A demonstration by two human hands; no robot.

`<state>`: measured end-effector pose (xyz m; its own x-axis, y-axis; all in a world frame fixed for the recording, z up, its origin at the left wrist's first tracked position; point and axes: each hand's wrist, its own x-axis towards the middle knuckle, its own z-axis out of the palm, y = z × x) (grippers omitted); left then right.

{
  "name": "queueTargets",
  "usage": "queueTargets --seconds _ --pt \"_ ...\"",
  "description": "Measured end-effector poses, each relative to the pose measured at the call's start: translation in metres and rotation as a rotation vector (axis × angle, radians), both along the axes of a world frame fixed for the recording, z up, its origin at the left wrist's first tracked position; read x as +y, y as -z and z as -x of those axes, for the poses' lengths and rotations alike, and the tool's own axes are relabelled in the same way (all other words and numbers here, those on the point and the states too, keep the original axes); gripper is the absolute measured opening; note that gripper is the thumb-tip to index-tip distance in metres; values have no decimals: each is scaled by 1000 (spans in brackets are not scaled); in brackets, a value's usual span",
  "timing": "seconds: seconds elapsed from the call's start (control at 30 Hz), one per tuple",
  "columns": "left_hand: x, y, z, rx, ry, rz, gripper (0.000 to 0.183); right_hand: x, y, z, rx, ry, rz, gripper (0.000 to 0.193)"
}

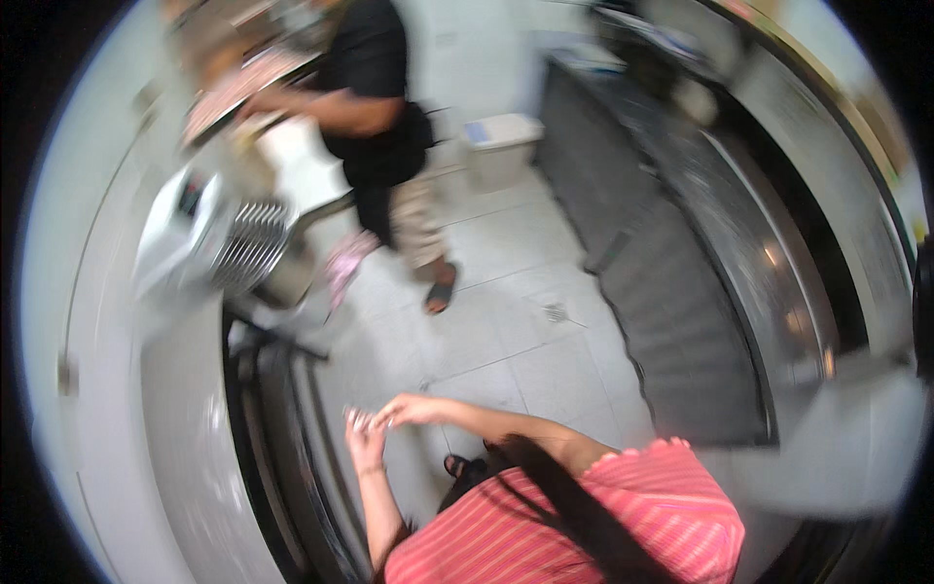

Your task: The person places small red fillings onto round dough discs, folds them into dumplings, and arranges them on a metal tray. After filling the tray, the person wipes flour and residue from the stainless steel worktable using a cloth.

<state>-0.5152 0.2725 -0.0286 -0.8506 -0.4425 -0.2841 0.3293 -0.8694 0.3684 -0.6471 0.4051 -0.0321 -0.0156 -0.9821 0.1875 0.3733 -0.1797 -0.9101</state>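
My left hand (367,443) is raised in front of me at the lower middle, its fingers slightly bent and apart. My right hand (416,409) reaches across from the right, and its closed fingers meet the fingertips of the left. Whether anything small lies between them is too blurred to make out. Both hands are held above the tiled floor (486,331), touching no counter. Nearest to them on the left is the dark edge of a counter or appliance (292,428).
A mixer-like machine (255,238) with a wire guard stands at the left. Beyond it a person in dark clothes (375,107) works at a table with a pink-topped tray (243,92). A white bin (501,151) stands far off; a grey-draped counter (642,253) runs along the right.
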Motion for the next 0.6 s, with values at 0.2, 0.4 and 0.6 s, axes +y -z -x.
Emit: queueTargets --seconds 0.2,0.4,0.6 --pt "-45 49 -22 -469 -58 -7 16 112 132 72 -310 764 -459 25" --pt "-58 73 -59 -524 -149 69 13 378 238 90 -329 1182 -869 36" --pt "-90 4 -69 -1015 -494 1103 14 503 306 117 -456 1087 -1422 12"
